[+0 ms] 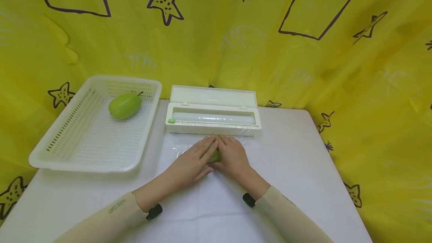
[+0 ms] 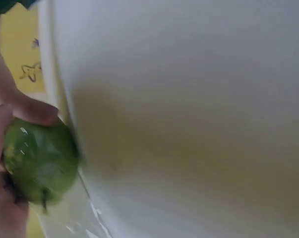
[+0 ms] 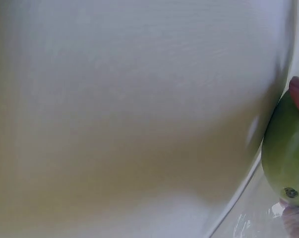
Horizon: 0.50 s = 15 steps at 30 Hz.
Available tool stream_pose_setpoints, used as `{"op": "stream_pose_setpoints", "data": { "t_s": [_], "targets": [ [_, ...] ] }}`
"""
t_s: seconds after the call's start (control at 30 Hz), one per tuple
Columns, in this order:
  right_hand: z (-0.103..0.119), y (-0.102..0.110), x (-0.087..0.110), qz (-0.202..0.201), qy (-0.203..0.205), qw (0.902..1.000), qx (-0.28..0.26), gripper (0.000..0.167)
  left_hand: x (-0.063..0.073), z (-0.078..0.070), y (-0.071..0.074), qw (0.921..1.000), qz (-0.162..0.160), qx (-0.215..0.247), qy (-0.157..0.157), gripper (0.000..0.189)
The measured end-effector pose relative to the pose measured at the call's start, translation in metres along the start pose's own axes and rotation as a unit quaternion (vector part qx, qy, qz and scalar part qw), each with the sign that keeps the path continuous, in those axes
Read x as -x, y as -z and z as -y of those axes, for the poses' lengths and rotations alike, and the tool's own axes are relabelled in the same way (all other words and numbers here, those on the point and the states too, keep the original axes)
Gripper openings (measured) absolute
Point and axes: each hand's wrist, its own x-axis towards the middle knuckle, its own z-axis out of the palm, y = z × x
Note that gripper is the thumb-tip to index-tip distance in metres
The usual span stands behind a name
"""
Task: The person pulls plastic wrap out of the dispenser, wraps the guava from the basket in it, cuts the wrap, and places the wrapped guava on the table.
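Note:
A green pear (image 2: 42,161) is held between both hands at the middle of the table, with shiny clear plastic wrap (image 1: 182,148) about it. My left hand (image 1: 193,160) grips it from the left, fingers over its top. From the right, my right hand (image 1: 232,155) curls round its other side. In the head view the fingers hide most of the pear. Its stem end shows in the left wrist view, its dark blossom end in the right wrist view. Just beyond the hands stands a white cling film dispenser (image 1: 213,128), lid up, holding a roll of film (image 1: 214,118).
To the left stands a white plastic basket (image 1: 91,168) with another green pear (image 1: 125,106) inside. A small green slider (image 1: 171,120) sits at the dispenser's left end. White cloth covers the table (image 1: 297,168), and a yellow patterned curtain (image 1: 209,40) hangs behind it.

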Motion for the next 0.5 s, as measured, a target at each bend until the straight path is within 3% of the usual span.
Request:
{"op": "stream_pose_setpoints", "data": {
  "t_s": [0.13,0.3,0.5],
  "targets": [
    [-0.002,-0.001,-0.001,-0.004,0.004,0.9999,-0.016,0.087,0.007,0.007,-0.005,0.9997,0.011,0.009,0.019,0.068],
    [-0.004,-0.001,0.001,-0.011,0.002,0.9995,-0.03,0.088,0.009,0.018,-0.005,0.999,-0.012,0.038,-0.021,0.057],
    [-0.005,-0.002,0.002,-0.013,0.009,0.9984,-0.055,0.092,0.013,0.033,0.003,0.9955,0.01,0.092,-0.022,0.054]
  ]
}}
